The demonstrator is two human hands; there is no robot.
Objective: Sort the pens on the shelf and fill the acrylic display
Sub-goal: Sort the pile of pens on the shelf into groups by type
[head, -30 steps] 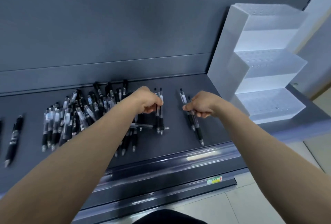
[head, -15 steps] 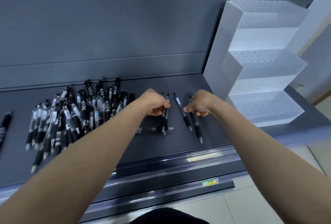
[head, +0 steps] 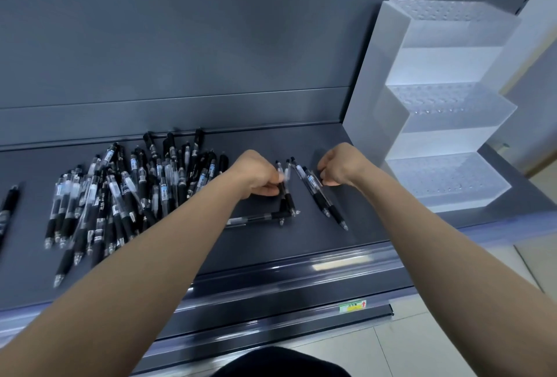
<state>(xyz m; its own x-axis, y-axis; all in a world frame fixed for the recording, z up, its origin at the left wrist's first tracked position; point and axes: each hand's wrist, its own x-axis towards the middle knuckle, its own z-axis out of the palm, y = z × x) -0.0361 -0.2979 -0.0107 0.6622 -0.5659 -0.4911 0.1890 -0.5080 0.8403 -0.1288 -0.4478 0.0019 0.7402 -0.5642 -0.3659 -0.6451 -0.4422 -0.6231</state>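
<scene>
A heap of black click pens (head: 126,193) lies on the left half of the dark shelf (head: 301,244). My left hand (head: 256,174) pinches two pens (head: 286,196) by their upper ends, their tips resting on the shelf. One more pen (head: 253,220) lies crosswise below them. My right hand (head: 340,165) has curled fingers touching the clip end of two pens (head: 319,193) that lie side by side, pointing down-right. The frosted acrylic display (head: 446,105), a three-step stand with rows of holes, stands at the shelf's right end with no pens in it.
A single black pen (head: 7,208) lies apart at the far left. The shelf has a grey back wall and a glossy price rail (head: 301,274) along its front edge. Tiled floor shows at the lower right.
The view has shifted a little, so the heap sits further right in frame. My right hand has slid up to the clip ends of its two pens. My left hand keeps its pair.
</scene>
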